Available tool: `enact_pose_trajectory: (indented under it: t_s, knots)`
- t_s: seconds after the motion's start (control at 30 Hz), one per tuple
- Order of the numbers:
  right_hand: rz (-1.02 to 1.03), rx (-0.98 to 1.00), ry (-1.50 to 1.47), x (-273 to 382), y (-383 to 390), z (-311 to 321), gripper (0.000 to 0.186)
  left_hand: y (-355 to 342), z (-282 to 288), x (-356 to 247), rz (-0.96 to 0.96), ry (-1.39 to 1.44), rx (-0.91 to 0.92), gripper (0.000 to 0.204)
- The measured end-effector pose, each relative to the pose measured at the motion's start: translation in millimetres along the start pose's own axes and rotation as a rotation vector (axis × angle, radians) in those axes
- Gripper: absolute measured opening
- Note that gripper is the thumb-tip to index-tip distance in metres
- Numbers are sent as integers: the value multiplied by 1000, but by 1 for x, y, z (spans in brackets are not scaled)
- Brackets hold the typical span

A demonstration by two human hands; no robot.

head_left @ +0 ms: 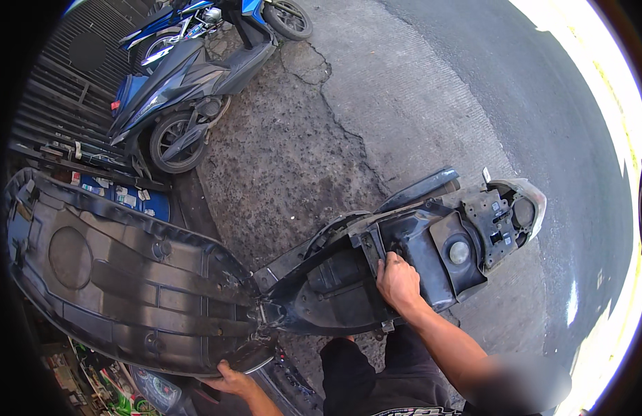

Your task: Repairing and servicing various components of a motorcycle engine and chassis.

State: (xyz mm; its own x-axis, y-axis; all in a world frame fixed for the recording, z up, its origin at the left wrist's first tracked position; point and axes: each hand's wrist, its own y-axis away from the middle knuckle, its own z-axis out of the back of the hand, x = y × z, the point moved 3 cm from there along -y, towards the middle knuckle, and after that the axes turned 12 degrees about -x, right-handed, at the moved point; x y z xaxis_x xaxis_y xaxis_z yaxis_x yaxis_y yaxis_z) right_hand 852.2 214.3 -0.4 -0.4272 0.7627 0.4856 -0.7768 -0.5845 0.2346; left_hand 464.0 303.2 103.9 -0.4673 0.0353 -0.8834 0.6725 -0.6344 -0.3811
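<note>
A scooter stands in front of me with its seat [133,277] tipped up to the left, black underside showing. My left hand [230,381] is closed on the seat's near edge, close to the hinge [267,313]. My right hand [398,281] is closed over the crosswise rim between the under-seat storage bin [335,284] and the black fuel tank area [411,243]; its fingertips are partly hidden. A round pale fuel cap [459,252] sits right of that hand. Behind it are the bare tail bracket [491,222] and the whitish tail end [536,204].
A dark parked scooter [189,97] and a blue motorbike [175,21] stand at the far left by a metal slatted gate [64,90]. A blue drum [137,200] is behind the raised seat. Rough concrete [286,152] meets an asphalt road [529,111] at right.
</note>
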Motion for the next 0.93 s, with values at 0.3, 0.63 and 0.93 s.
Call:
enact_pose_trajectory:
  t_s: [0.3, 0.63, 0.93]
  knots:
    - [71, -54, 102, -25, 14, 2, 35, -43, 40, -22, 272, 197, -7, 74]
    - [137, -229, 157, -71, 24, -14, 36, -80, 108, -39, 320, 388, -89, 55]
    - [210, -337, 164, -49, 11, -5, 35, -27, 147, -37, -176, 185, 321, 87]
